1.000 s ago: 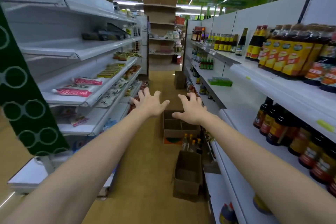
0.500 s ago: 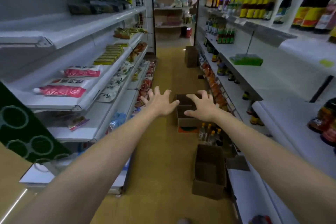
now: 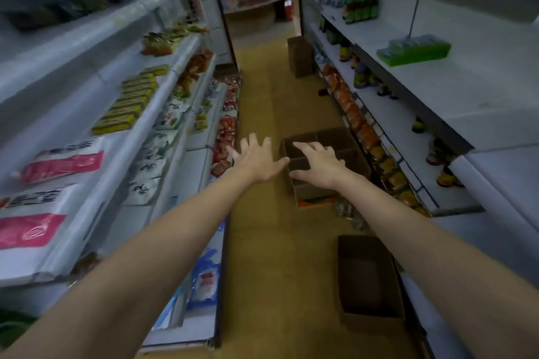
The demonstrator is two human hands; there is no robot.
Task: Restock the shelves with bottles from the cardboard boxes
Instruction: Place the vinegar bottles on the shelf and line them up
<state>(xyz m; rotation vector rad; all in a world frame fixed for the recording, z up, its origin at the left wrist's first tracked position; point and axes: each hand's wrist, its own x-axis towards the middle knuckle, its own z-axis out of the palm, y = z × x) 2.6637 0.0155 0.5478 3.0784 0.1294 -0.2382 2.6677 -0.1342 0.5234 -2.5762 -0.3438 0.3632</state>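
Brown divided cardboard box lies beyond both spread, empty hands, left and right; reaching blind could topple the blurred small bottles beside it.

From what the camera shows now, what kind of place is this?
Most likely a grocery shop aisle. White shelves on both sides carry packaged food, bottles stand on the right-hand shelves, and open cardboard boxes sit on the floor, as during restocking.
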